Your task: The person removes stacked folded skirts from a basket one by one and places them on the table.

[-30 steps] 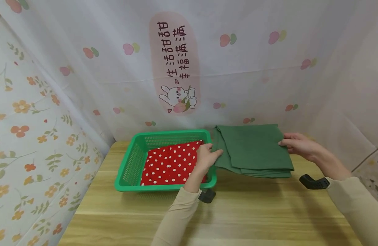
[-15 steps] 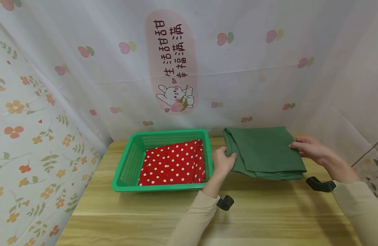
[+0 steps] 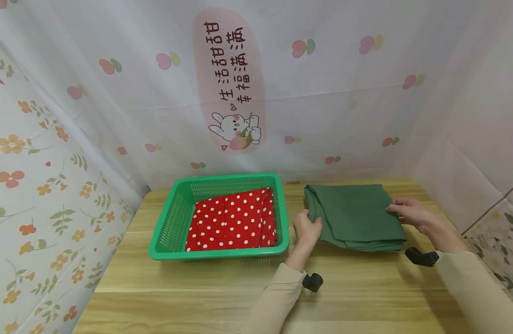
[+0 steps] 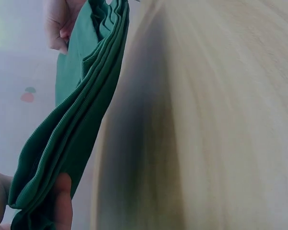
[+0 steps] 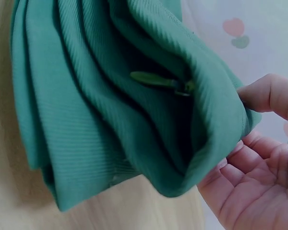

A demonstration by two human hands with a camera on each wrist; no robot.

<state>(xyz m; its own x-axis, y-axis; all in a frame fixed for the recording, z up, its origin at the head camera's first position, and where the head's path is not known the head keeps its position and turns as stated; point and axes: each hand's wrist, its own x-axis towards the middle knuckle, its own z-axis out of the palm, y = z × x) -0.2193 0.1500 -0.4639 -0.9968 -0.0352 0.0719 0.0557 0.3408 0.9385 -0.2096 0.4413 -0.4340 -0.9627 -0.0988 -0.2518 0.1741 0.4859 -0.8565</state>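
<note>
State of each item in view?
Green basket: upright, open-topped
Red polka-dot cloth: folded, in the green basket
Green cloth: folded in layers, held at both sides
Zip pull: exposed between folds; zipped or not unclear
Left hand: grips the green cloth's left edge
Right hand: pinches its right edge

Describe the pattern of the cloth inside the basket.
Red cloth with white dots, best in the head view.
</note>
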